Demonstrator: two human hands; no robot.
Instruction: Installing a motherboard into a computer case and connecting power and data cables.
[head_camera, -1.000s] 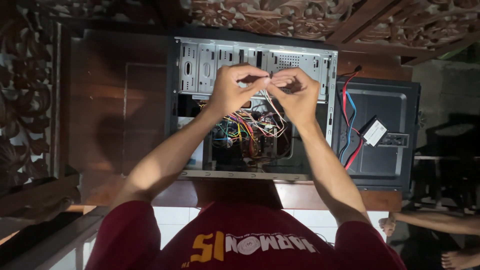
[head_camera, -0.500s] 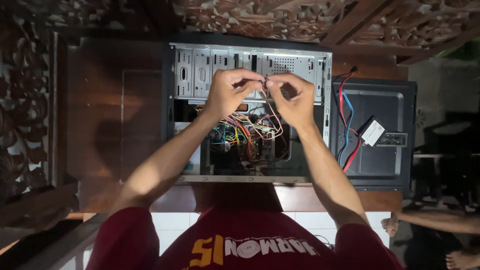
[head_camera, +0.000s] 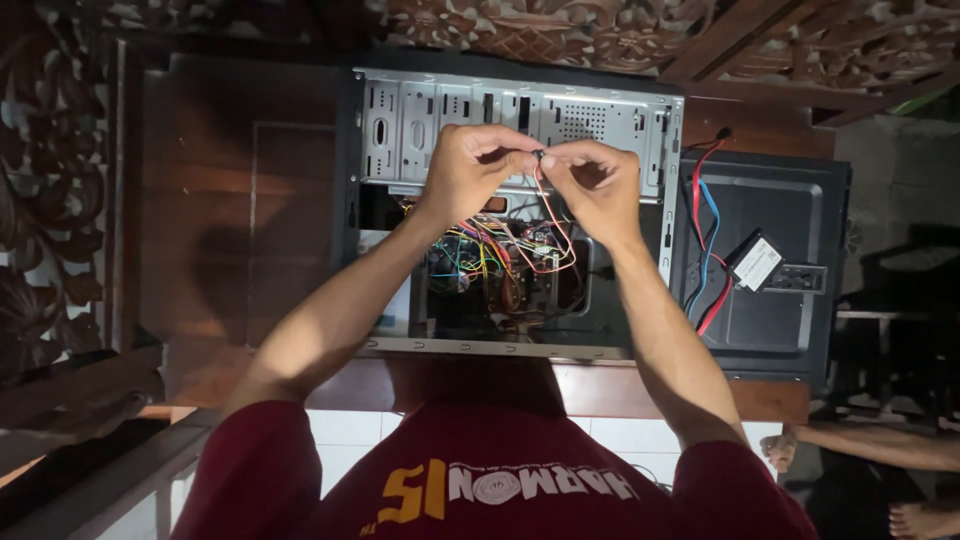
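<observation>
The left hand (head_camera: 470, 170) and the right hand (head_camera: 597, 185) are held close together, almost touching at the fingertips. Both are pinching the small dark plug (head_camera: 538, 156) at the end of a thin red and white wire (head_camera: 545, 215). The fingers are pressed tight on it, not spread.

A moment ago the hands sat a little lower and further apart over the same spot. Now they have come closer together and a bit higher, so the plug is held up near the top edge of the case. That looks like fine work on the plug itself, still going on, and the plug is not stuck into anything yet.

The wire hangs down from the plug into the open computer case (head_camera: 520, 110). Inside is a messy bunch of coloured wires (head_camera: 480, 255) in yellow, red, green and blue.

The case lies on a dark wooden surface (head_camera: 250, 220). Just beside it on the right lies the black side panel (head_camera: 780, 330), with red and blue cables (head_camera: 705, 250) and a small drive (head_camera: 757, 262) on top.

At the bottom right, another person's arm (head_camera: 880, 445) shows.
</observation>
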